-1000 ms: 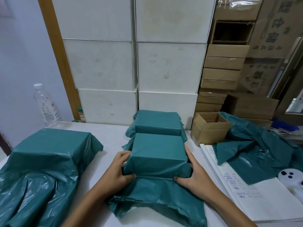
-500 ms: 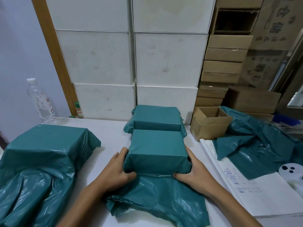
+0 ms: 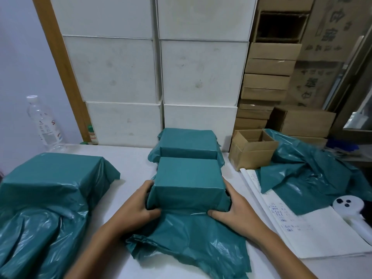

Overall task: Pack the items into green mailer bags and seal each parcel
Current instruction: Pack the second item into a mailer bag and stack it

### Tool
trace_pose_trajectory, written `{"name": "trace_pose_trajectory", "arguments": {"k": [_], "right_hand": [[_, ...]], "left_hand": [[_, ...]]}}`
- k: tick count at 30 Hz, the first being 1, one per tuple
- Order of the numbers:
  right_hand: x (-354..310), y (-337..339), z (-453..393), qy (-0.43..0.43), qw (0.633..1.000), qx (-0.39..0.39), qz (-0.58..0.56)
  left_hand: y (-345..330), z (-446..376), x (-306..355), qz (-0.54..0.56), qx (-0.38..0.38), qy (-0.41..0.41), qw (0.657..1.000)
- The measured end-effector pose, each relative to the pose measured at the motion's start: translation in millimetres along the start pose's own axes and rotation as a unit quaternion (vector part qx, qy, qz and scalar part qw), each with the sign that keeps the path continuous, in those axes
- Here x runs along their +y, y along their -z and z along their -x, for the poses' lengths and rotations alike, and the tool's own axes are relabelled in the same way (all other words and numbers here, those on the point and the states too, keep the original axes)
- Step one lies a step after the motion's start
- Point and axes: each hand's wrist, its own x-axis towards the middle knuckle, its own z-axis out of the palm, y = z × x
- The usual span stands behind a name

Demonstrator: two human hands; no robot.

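A boxed item inside a green mailer bag (image 3: 188, 183) is set on the white counter (image 3: 132, 168), at its middle. The bag is drawn tight over the box, and its loose open end (image 3: 191, 238) is spread crumpled on the near side of the box. The bag is gripped at the box's near lower corners: the left hand (image 3: 136, 210) is curled round the left corner, the right hand (image 3: 233, 210) round the right, each grip clamped on the plastic with the thumb pressed along the near bottom edge.

Directly behind this bag, touching it, a second wrapped parcel (image 3: 187, 143) is seen. Well to the left of the held bag, a larger bagged box (image 3: 50, 178) is placed, its open end trailing to the counter's near edge. To the right of the held bag lie an open cardboard box (image 3: 251, 152), a heap of empty green bags (image 3: 314, 174) and a sheet of paper with handwritten notes (image 3: 302, 228). A water bottle (image 3: 43, 121) stands at the far left of the counter.
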Motion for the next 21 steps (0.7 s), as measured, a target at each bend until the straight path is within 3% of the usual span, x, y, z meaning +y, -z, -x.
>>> {"name": "trace_pose_trajectory", "arguments": {"k": [4, 8, 10, 12, 14, 17, 21], "right_hand": [[-13, 11, 9, -0.008, 1.000, -0.007, 0.013], [-19, 29, 33, -0.011, 0.990, 0.030, 0.134], [-24, 36, 57, 0.051, 0.974, 0.104, 0.192], [-19, 41, 84, 0.175, 0.958, 0.132, 0.187], [-2, 43, 105, 0.260, 0.930, 0.073, 0.248], [42, 44, 118, 0.338, 0.835, -0.018, 0.433], [53, 37, 126, 0.327, 0.815, -0.026, 0.477]], "left_hand": [[11, 6, 2, 0.012, -0.004, -0.018, 1.000], [15, 38, 3, -0.042, 0.091, -0.084, 0.991], [16, 70, 10, -0.088, 0.126, -0.189, 0.970], [19, 100, 5, -0.169, 0.103, -0.286, 0.938], [21, 120, -9, -0.289, 0.068, -0.339, 0.893], [20, 129, -31, -0.411, 0.046, -0.358, 0.837], [13, 133, -35, -0.408, -0.013, -0.340, 0.847]]}}
